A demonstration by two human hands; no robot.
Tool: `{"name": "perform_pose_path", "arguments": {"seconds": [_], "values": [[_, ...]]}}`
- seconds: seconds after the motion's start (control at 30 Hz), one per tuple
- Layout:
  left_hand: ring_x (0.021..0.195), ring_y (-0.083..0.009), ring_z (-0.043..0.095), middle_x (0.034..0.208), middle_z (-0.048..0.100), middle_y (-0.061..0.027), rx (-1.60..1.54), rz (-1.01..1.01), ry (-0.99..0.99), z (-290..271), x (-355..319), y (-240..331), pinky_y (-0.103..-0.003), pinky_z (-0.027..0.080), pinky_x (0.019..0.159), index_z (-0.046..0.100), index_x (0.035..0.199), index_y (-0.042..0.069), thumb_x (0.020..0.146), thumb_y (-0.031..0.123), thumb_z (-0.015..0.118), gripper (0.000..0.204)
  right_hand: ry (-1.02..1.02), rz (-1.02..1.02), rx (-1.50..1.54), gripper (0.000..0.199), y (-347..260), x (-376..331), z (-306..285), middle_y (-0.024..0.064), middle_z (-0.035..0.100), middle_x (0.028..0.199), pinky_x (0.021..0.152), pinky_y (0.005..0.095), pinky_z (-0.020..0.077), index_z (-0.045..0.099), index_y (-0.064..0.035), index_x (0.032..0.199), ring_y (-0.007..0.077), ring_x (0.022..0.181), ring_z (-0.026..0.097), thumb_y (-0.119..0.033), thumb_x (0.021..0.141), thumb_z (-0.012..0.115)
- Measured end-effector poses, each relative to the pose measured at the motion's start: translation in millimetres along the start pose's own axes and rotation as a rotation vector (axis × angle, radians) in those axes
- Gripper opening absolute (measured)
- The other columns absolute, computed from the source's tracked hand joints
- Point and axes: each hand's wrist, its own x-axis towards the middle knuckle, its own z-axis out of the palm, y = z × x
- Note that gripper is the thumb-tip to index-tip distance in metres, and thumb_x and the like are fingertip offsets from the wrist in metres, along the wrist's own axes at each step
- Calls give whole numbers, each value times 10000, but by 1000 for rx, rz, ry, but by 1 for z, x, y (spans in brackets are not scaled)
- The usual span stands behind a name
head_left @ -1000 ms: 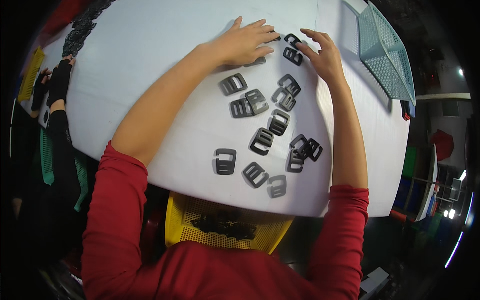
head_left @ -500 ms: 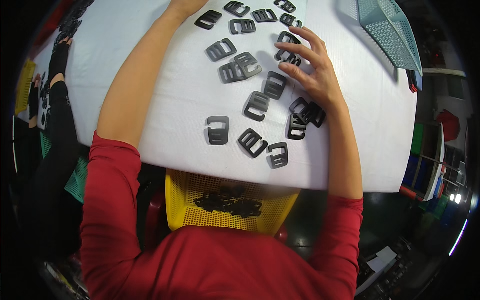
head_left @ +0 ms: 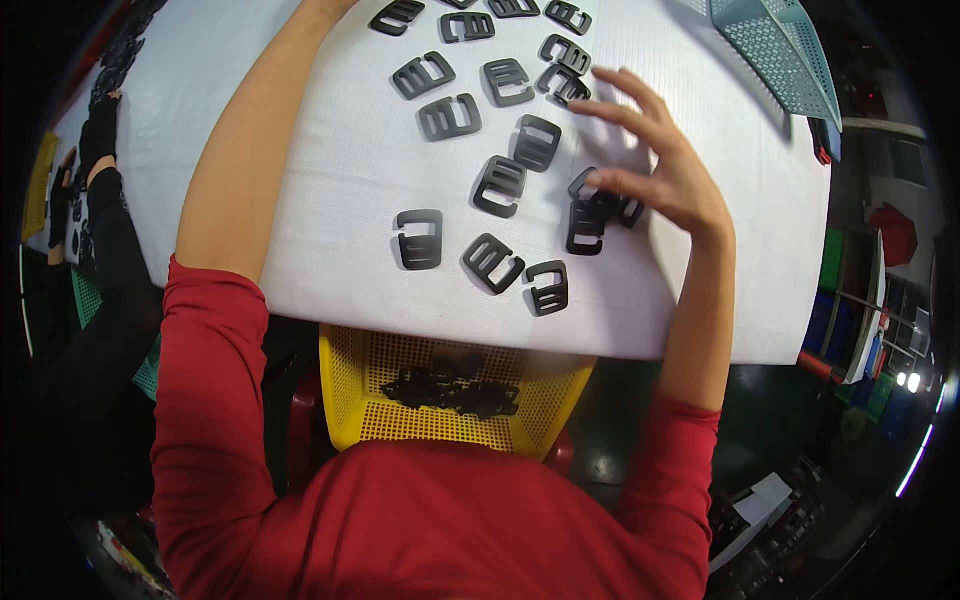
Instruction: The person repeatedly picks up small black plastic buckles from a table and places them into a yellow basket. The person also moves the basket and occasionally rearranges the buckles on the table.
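Note:
Several dark plastic strap buckles, shaped like slotted frames, lie scattered over the white-covered table (head_left: 350, 210). My right hand (head_left: 665, 165) hovers at their right side, fingers spread and holding nothing. Its thumb partly covers a small heap of overlapping buckles (head_left: 586, 228). Just left of its fingertips are two touching buckles (head_left: 566, 70). At the top edge, only the wrist end of my left hand (head_left: 332, 6) shows, with its fingers out of the picture. The nearest piece to it is a buckle (head_left: 397, 16). Closest to the front edge sit a tilted buckle (head_left: 493, 264) and another buckle (head_left: 548, 288).
Below the table edge, a yellow perforated basket (head_left: 345, 400) contains dark pieces. A blue-green perforated basket (head_left: 775, 60) stands at the far right. On the left, another person's black-sleeved arm (head_left: 110, 230) reaches toward a row of dark pieces (head_left: 115, 60).
My right hand has moved nearer and right, over the small heap. Two buckles that overlapped mid-table now lie apart. My left hand has slid mostly out past the top edge.

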Motion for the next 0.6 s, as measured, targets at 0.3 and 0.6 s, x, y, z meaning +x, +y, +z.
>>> {"name": "perform_pose_path", "arguments": {"seconds": [0.3, 0.6], "values": [[1442, -282, 224, 1518, 347, -118, 948, 175, -401, 44, -18, 24, -493, 110, 1176, 411, 1443, 135, 1002, 478, 329, 565, 291, 118, -44, 537, 76, 82, 19, 124, 353, 1507, 1151, 470, 220, 436, -210, 1429, 304, 1404, 302, -473, 962, 471], [1404, -199, 314, 1478, 417, -41, 876, 361, -421, 52, -70, 22, -477, 149, 1191, 455, 1405, 200, 997, 476, 366, 501, 32, -69, 127, 456, 46, 72, 32, 85, 563, 1341, 1170, 459, 165, 606, -167, 1281, 290, 1378, 356, -442, 999, 375]]}}
